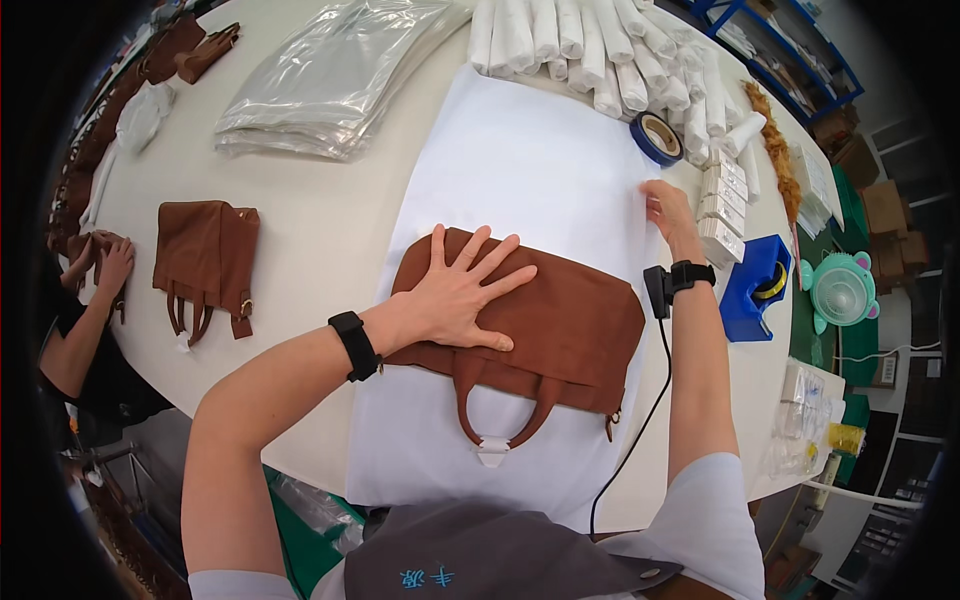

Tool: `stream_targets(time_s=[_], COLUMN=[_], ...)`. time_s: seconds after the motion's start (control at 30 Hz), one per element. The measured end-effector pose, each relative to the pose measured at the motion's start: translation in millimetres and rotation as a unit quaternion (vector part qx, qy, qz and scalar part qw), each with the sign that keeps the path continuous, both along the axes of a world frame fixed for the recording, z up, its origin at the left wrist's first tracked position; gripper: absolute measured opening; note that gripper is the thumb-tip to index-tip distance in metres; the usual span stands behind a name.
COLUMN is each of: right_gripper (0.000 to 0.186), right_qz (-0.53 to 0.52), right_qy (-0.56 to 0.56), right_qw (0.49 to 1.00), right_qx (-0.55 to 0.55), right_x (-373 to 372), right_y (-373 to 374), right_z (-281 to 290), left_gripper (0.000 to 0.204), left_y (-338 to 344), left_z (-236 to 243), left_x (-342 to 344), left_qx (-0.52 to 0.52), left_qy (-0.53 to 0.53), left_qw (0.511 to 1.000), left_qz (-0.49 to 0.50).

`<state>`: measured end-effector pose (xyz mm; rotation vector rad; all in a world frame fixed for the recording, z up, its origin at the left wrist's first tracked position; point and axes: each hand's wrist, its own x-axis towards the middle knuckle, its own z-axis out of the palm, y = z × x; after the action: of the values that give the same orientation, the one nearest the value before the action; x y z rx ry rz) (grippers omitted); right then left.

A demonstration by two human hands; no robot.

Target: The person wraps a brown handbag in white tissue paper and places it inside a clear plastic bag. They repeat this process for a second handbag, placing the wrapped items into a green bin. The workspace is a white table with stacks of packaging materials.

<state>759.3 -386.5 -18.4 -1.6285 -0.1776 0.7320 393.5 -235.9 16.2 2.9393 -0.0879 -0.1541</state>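
A brown handbag [575,310] lies flat on a large white paper sheet [520,130], its two handles toward me. White wrapping [491,450] joins the handles at their middle. My left hand [460,298] rests palm down on the bag with its fingers spread. At the sheet's right edge, beyond the bag, my right hand [668,212] has its fingers bent around the paper's edge; the fingertips are partly hidden. Each wrist wears a black band, and a cable hangs from a small black device [657,291] at the right one.
Clear plastic bags [330,75] are stacked at the far left, white paper rolls [600,50] at the back. Dark blue tape [657,138], small white boxes [722,205] and a blue tape dispenser [752,295] stand right. Another brown bag [205,260] lies left, near a co-worker's hands [112,265].
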Motion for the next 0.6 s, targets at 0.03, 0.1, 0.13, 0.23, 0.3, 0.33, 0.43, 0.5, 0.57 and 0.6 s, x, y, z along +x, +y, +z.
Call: stream_targets(time_s=[0.03,0.1,0.13,0.23,0.3,0.33,0.43,0.5,0.57,0.6], right_gripper=[0.029,0.026,0.026,0.030,0.036,0.040,0.048,0.058,0.041,0.030], right_qz=[-0.016,-0.039,-0.039,0.021,0.051,0.051,0.088,0.163,0.250,0.298], right_qy=[0.022,0.121,0.159,0.179,0.155,0.140,0.087,0.067,-0.065,-0.127], right_qw=[0.998,0.986,0.980,0.979,0.979,0.977,0.964,0.946,0.954,0.943], right_qx=[0.053,0.111,0.110,0.095,0.119,0.150,0.234,0.271,0.153,0.077], right_x=[6,11,8,16,24,28,-5,-43,-83,-121], right_y=[3,11,19,25,21,16,10,-19,-63,-78], right_z=[-4,-6,-4,-4,-4,-2,31,77,107,140], left_gripper=[0.094,0.094,0.094,0.095,0.094,0.094,0.094,0.094,0.094,0.094], left_y=[0,-1,0,0,0,-1,-2,-2,-2,-2], left_z=[1,1,1,1,2,3,1,-1,-3,-2], left_x=[1,2,0,1,3,5,2,-2,-4,-6], left_qx=[0.001,0.001,0.002,0.004,0.002,0.002,0.006,0.002,0.007,0.004], left_qy=[0.002,0.003,0.008,0.012,0.011,0.010,0.017,0.007,0.017,0.027], left_qw=[1.000,1.000,1.000,1.000,1.000,1.000,1.000,1.000,1.000,0.999], left_qz=[0.000,0.004,0.009,0.012,0.009,0.004,0.010,0.012,0.021,0.028])
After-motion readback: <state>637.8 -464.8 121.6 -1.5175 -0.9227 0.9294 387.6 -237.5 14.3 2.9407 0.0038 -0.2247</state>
